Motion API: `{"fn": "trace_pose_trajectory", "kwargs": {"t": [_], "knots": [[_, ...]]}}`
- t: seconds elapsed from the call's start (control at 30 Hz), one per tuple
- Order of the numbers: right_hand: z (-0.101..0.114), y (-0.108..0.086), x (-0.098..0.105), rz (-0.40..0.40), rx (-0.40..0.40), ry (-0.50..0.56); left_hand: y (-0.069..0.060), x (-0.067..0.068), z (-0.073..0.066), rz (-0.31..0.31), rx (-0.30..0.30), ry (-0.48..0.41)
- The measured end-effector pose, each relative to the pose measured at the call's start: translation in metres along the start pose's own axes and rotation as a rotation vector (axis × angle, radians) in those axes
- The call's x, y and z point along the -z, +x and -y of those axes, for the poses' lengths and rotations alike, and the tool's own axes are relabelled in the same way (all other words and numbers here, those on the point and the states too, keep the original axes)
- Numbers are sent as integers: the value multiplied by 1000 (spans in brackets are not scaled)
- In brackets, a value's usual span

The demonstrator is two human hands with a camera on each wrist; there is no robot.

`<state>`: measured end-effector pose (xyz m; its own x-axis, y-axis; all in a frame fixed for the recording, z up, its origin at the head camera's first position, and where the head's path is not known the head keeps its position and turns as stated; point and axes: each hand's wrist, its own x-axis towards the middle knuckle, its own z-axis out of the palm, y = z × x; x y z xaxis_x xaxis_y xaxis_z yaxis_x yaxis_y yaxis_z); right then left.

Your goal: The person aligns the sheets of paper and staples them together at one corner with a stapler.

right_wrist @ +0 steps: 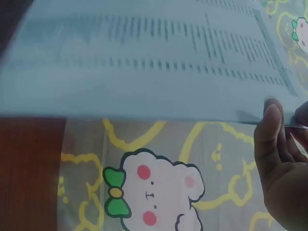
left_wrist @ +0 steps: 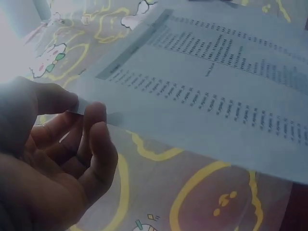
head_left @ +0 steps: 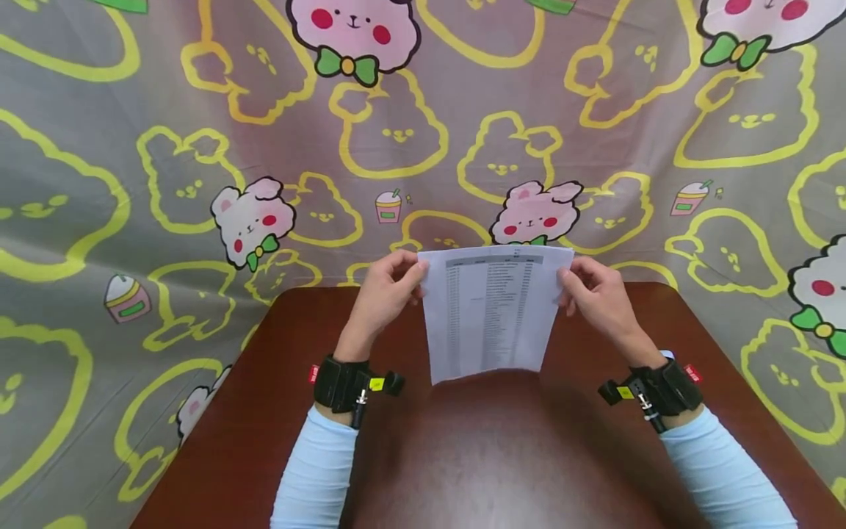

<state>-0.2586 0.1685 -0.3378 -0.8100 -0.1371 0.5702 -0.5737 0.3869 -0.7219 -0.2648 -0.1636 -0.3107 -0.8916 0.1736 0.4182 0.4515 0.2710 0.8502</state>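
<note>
A white sheet of paper, printed with a table of small text under a grey header row, is held up above the table in the head view. My left hand pinches its upper left edge between thumb and fingers. At the upper right edge, my right hand pinches it the same way. In the left wrist view the thumb and fingers of the left hand meet at the margin of the paper. The right wrist view has the right hand gripping a corner region of the paper.
Below the paper lies a dark reddish-brown table with rounded far corners. A grey curtain with cartoon rabbits and yellow outlines hangs behind and beside it. Black straps with small cameras sit on both wrists.
</note>
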Motion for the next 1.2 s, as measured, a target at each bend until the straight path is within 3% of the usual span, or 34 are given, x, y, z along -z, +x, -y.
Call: {"fn": "trace_pose_trajectory", "kwargs": {"t": [0.17,0.5,0.8,1.03,1.2], "knots": [[13,2,-2,-17,44,19,3,0,11,-4,-14,2],[-30,-1,-14,57,-9,11,0,-4,42,24,74,30],[-27,-1,-17,4,61,-35,3,-3,39,18,29,39],[-28,-1,-17,2,98,-85,3,-2,39,51,56,63],[-22,8,-18,-33,167,-81,8,0,37,45,29,79]]}}
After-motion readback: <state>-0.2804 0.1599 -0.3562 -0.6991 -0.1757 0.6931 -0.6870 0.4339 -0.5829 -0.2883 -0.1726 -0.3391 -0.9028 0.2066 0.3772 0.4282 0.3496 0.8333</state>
